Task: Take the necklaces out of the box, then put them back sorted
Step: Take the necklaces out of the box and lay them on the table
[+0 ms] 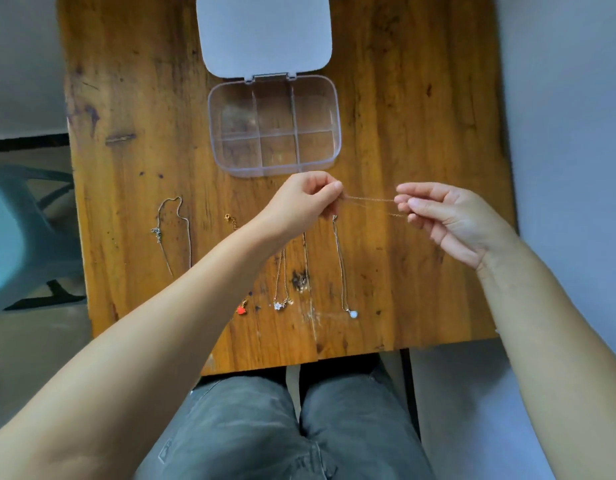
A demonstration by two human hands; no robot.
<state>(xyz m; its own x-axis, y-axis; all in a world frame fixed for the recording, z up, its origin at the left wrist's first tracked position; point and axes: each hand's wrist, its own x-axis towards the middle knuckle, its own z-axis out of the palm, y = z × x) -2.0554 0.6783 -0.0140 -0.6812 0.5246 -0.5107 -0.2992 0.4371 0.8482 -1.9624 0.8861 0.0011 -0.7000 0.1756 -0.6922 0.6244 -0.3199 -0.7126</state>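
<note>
Gold chain (370, 199), fine and faint, stretches taut between two hands just in front of the open clear box (274, 128), above the wooden desk (420, 109). The left hand (301, 202) pinches one end between thumb and curled fingers; the right hand (448, 218), palm turned up, nips the other end at its fingertips, both forearms reaching in from the near edge. Four other necklaces lie in a row on the desk nearer the person: a silver chain (175, 230), a red-heart pendant (241, 310), a crystal pendant (280, 304) and a white-stone pendant (352, 313). The box's compartments look empty, so removal appears almost complete; the next move likely calls for laying this chain straight beside the others without tangling.
</note>
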